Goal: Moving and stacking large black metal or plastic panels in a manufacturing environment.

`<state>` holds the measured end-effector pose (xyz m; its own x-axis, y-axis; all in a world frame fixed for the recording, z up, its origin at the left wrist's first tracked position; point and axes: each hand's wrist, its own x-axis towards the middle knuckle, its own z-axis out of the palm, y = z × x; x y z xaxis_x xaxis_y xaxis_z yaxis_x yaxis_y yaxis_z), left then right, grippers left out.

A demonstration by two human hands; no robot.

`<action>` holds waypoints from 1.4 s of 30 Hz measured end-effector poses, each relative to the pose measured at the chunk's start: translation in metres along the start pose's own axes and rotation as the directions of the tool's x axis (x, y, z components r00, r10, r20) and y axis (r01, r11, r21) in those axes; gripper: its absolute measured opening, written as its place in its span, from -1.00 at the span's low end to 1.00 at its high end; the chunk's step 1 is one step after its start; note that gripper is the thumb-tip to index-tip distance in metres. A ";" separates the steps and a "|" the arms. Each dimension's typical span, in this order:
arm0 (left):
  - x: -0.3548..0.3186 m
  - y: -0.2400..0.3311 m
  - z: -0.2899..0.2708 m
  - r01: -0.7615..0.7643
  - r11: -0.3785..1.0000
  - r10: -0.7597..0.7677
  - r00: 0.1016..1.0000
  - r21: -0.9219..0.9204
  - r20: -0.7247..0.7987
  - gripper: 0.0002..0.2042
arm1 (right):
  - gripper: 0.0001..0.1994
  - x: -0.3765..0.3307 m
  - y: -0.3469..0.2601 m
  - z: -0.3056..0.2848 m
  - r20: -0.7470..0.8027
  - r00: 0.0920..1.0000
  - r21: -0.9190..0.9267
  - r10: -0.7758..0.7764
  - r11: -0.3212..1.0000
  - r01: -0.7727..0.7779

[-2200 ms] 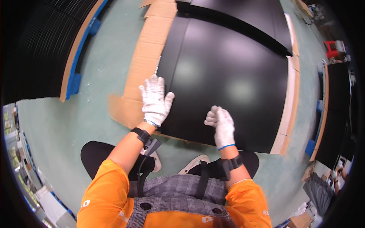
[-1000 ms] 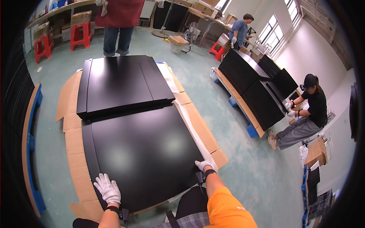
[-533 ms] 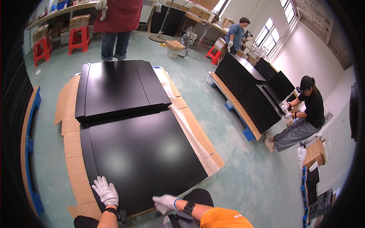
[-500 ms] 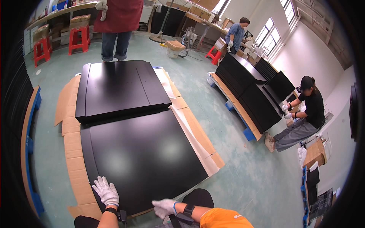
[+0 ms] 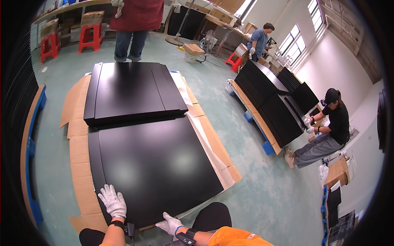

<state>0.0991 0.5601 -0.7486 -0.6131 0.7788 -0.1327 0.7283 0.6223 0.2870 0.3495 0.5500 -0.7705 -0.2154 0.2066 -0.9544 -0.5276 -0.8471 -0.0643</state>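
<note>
A large flat black panel (image 5: 156,168) with a smooth sheen lies directly in front of me. My left hand (image 5: 113,201), in a white glove, rests flat on its near left corner with the fingers spread. My right hand (image 5: 169,223), gloved too, is at the panel's near edge, its thumb apart from the fingers and pointing over the edge. Whether its fingertips reach below the edge is hidden. Beyond this panel, a thicker stack of black panels (image 5: 131,90) rises higher.
Brown cardboard (image 5: 80,164) lies under the panels. Another stack of black panels stands on a blue pallet (image 5: 35,147) at the left. To the right, a person in black (image 5: 338,119) works beside more panels (image 5: 266,94). A person in a red apron (image 5: 135,16) stands at the far end.
My right hand has moved left and in to the panel's near edge. The left hand stays flat at the corner, slightly further up. The view has shifted a little.
</note>
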 end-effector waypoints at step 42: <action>-0.003 -0.002 0.000 0.004 0.992 -0.009 0.999 -0.128 -0.038 -0.39 | -0.83 0.068 0.020 -0.080 -0.071 0.962 -0.350 -0.263 0.910 0.223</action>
<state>0.0996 0.5568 -0.7492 -0.6306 0.7698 -0.0988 0.6808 0.6098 0.4059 0.3904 0.5083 -0.8598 -0.0098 0.3865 -0.9222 -0.2405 -0.8961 -0.3730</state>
